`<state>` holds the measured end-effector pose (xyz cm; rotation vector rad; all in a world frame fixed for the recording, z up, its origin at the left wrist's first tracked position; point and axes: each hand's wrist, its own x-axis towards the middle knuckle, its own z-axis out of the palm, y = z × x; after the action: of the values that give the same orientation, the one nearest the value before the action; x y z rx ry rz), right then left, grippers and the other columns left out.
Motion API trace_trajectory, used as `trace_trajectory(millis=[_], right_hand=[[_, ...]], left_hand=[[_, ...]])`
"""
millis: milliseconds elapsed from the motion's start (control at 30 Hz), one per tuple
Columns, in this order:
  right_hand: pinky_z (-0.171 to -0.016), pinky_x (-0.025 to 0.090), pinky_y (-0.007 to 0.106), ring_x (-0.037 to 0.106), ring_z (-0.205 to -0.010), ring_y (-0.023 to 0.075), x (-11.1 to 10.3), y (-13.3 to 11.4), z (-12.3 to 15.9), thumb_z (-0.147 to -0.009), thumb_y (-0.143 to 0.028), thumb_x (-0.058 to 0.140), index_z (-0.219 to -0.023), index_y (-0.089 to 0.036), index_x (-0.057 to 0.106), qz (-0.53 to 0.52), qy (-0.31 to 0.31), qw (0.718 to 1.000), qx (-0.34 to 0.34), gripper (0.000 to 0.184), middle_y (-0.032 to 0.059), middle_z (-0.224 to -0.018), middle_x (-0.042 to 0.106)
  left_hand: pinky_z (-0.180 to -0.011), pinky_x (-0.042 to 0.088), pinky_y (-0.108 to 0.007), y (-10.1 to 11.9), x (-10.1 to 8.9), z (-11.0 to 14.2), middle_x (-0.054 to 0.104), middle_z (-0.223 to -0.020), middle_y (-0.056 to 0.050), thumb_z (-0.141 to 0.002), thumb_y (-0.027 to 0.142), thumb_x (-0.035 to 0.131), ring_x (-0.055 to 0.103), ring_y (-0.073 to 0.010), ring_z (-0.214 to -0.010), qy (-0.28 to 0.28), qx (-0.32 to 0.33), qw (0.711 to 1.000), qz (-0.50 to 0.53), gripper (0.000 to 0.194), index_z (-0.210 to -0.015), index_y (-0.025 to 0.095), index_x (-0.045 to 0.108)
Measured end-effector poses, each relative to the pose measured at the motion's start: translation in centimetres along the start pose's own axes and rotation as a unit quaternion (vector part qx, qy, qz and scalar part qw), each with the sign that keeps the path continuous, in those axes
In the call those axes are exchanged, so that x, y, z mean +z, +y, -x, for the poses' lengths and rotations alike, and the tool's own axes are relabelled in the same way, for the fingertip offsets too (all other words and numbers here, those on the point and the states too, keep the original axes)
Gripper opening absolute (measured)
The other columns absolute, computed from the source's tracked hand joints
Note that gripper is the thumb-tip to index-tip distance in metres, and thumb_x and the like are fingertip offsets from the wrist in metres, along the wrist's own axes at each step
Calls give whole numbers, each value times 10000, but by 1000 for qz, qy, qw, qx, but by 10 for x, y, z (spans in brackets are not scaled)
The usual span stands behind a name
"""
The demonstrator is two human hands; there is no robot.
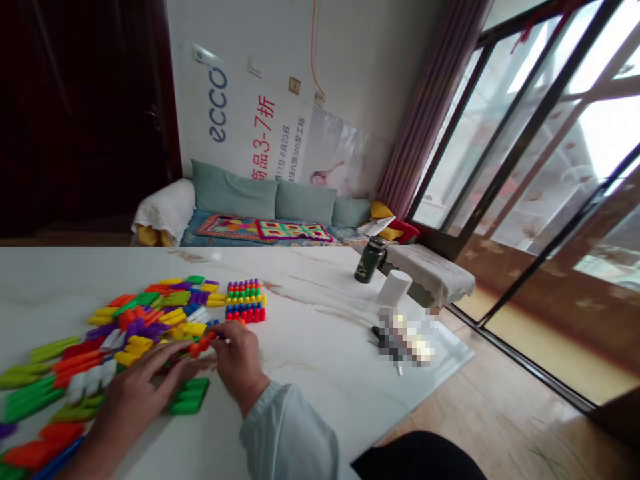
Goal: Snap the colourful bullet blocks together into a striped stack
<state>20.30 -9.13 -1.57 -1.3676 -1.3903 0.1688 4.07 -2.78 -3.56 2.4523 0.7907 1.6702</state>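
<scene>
Between my two hands is an orange plastic building piece (201,345) with rounded, bead-like knobs. My right hand (241,360) pinches its right end, the fingers bent and closed. At its left end, the thumb and fingers of my left hand (143,387) close on it, and they partly hide it. Just beyond my right hand stands an assembled block of knobbed pieces (246,300) in rows of purple, orange, green, yellow, blue and red. A green piece (190,396) lies flat on the table under my hands.
Loose coloured pieces (145,310) spread over the left of the white marbled table (310,360). On its right stand a dark flask (370,260) and a white roll (395,287), near a blurred-out item (406,339). Behind is a sofa with grey-green cushions (235,190).
</scene>
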Motion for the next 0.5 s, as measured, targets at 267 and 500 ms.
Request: trace_trajectory(millis=[267,500], right_hand=[[-659,493,256,622,-763,155,-38,22,-11,-835,-323,496,-1032,-201,607,-25,255,958,128,257,49,-943,697],[-721,456,308,637,-783,205,-52,40,-14,-760,-233,449,-951,-177,664,138,148,957,205,293,92,-886,724]], left_hand=[[-718,591,-270,18,-9,-7,741,-862,-42,-892,202,562,713,-171,-783,-31,14,999,-5,123,-928,198,680],[-661,583,-253,28,-13,-9,726,-849,-59,-888,168,550,700,-166,-771,-56,-50,997,30,133,-908,182,681]])
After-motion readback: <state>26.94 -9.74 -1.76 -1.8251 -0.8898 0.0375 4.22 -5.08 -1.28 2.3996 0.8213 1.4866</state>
